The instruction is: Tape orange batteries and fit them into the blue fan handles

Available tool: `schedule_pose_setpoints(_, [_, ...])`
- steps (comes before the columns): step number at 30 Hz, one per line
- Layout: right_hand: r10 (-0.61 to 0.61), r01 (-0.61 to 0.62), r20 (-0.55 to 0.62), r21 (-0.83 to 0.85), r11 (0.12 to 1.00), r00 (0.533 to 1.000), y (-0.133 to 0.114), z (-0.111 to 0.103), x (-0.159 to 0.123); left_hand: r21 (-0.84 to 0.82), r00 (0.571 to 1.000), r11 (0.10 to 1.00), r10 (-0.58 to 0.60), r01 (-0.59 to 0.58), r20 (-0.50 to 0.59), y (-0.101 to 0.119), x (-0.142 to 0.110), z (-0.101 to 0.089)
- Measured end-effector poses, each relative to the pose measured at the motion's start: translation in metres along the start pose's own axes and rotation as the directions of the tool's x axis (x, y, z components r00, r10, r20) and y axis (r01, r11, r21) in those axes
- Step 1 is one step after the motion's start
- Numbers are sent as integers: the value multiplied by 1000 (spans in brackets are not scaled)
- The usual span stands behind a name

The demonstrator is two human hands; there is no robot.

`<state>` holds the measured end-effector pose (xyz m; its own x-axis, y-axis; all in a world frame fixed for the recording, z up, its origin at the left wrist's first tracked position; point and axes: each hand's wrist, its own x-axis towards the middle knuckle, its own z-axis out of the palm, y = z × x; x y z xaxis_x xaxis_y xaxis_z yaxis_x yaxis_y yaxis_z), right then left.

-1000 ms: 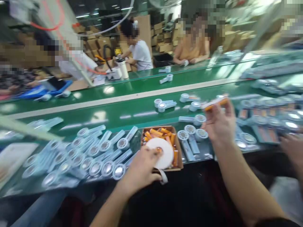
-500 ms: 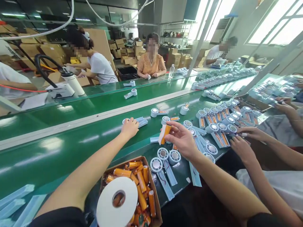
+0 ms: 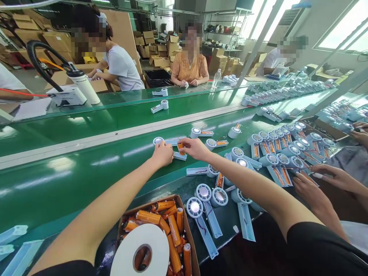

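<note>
Both my arms reach out over the green conveyor belt [image 3: 86, 168]. My left hand [image 3: 162, 153] is closed on a pale blue fan housing [image 3: 172, 147] lying on the belt, its round head toward the left. My right hand [image 3: 194, 148] pinches an orange battery [image 3: 181, 147] and holds it against the handle part of that housing. Close to me, a cardboard box [image 3: 181, 203] holds several orange batteries [image 3: 149, 217], with a white tape roll [image 3: 143, 249] lying on top of them.
More blue fan housings [image 3: 201, 214] lie on the glass ledge by the box and in rows to the right [image 3: 276, 149]. A co-worker's hands [image 3: 319, 184] work at the right. Across the belt sit other people; a white machine [image 3: 69, 94] with a black hose stands there.
My right hand carried the orange battery forward from mid-air down to the housing on the belt. My left hand stayed on that housing. The view tilted slightly.
</note>
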<state>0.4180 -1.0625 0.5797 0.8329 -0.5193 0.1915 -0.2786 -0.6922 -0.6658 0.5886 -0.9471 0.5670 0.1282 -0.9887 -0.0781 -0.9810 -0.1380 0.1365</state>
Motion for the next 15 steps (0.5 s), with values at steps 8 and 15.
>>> schedule_pose_setpoints(8, [31,63,239,-376,925,970,-6,-4,-2,-268,985,948,-169,170,27,2,14,-8])
schedule_pose_setpoints(15, [165,118,396,-599,792,903,-25,9,10,-363,942,884,-333,296,-44,25,20,-2])
